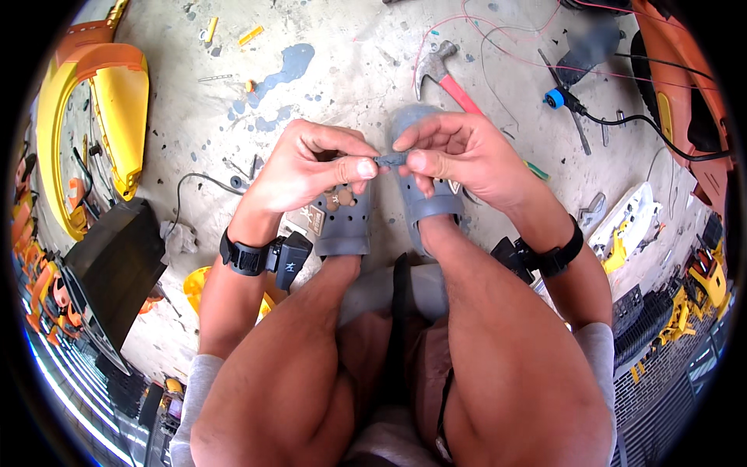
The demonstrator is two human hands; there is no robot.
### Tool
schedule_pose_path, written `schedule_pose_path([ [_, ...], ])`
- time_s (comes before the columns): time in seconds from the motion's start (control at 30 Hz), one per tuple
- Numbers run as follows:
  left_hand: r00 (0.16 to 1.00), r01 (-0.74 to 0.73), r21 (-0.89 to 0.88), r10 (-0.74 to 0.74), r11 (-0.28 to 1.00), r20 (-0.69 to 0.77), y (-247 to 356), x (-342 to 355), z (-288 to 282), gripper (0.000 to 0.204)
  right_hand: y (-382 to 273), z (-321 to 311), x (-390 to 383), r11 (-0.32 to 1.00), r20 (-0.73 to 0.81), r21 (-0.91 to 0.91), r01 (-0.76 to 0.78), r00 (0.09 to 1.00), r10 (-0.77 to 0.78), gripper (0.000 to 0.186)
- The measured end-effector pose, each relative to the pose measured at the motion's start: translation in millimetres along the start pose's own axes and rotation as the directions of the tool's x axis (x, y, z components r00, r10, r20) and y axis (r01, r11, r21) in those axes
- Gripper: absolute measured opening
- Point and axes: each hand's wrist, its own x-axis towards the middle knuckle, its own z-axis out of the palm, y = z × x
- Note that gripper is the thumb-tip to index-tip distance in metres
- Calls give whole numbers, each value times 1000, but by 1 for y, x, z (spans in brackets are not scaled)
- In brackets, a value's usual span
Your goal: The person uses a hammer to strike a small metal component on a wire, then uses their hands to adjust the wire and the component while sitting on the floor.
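Observation:
A small dark grey piece is pinched between both hands, above the grey clogs on my feet. My left hand grips its left end with thumb and forefinger, fingers curled. My right hand pinches its right end. The piece is too small and partly covered to identify. Just beyond my right hand, a hammer with a red handle lies on the floor.
Yellow curved body panels lie at the left above a black panel. Orange panels, wires, a blue-capped connector and metal rods are at the upper right. A white tray and yellow parts are at the right.

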Motion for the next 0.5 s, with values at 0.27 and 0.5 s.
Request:
schedule_pose_path([
  [0.27,998,-45,-42,47,998,48,0,-2,-4,18,-20,-2,13,1000,111,-13,-12,994,13,42],
  [0.5,999,45,-29,-46,999,-27,-6,1,-6,20,-7,-2,17,923,230,358,-138,972,56,65],
])
